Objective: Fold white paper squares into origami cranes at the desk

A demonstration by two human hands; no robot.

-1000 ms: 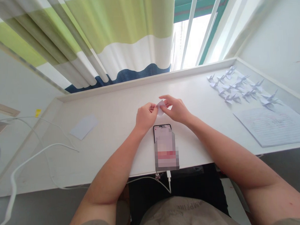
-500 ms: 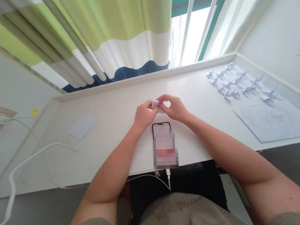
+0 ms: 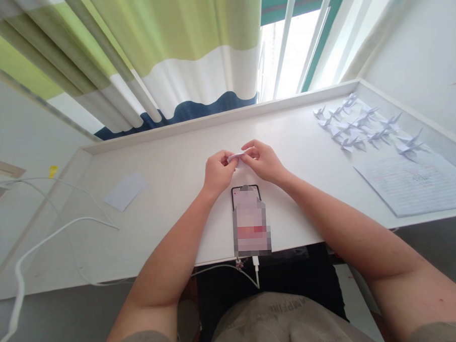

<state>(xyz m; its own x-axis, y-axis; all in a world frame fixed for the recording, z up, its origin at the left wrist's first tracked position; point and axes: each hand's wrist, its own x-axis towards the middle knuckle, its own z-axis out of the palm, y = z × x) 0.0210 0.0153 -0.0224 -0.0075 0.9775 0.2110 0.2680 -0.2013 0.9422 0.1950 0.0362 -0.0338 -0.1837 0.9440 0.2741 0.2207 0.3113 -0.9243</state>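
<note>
Both my hands are over the middle of the white desk. My left hand [image 3: 219, 172] and my right hand [image 3: 261, 162] pinch a small folded piece of pale paper [image 3: 237, 157] between their fingertips. The paper shows as a narrow flattened fold, and my fingers hide much of it. Just below my hands, a smartphone [image 3: 248, 220] lies flat on the desk, its screen blurred out. My wrists are close to its top edge without touching it.
Several folded paper cranes [image 3: 362, 127] stand at the desk's far right, beside a lined, written-on sheet [image 3: 412, 185]. A blank paper rectangle [image 3: 125, 191] lies left. White cables [image 3: 64, 233] trail across the left, and a charging cable [image 3: 256, 265] hangs over the front edge.
The paper now looks flatter and narrower, held more edge-on between my fingertips. My hands have shifted slightly up the view. The desk items have not moved.
</note>
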